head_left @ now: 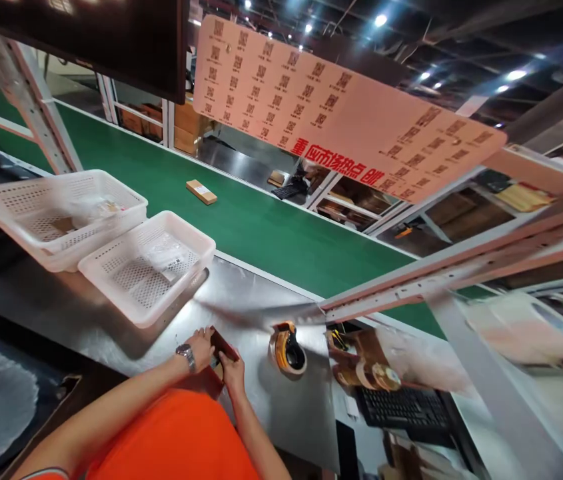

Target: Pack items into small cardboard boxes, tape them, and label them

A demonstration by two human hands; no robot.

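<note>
A small brown cardboard box (224, 343) with a raised flap is between my hands, close to my body over the metal table. My left hand (202, 349), with a watch on its wrist, has its fingers closed on the box's left edge. On the right side, my right hand (233, 371) grips the box with its thumb near the opening. The box's contents are too small and shaded to make out. To the right of my hands stands a tape dispenser (290, 351) with a roll of tape, touched by neither hand.
Two white plastic baskets (196, 267) with clear plastic packets stand on the left of the metal table (241, 283). Behind runs a green conveyor belt (261, 223) carrying a flat cardboard box (201, 192). A keyboard (406, 408) lies right; a QR-code board (351, 127) hangs above.
</note>
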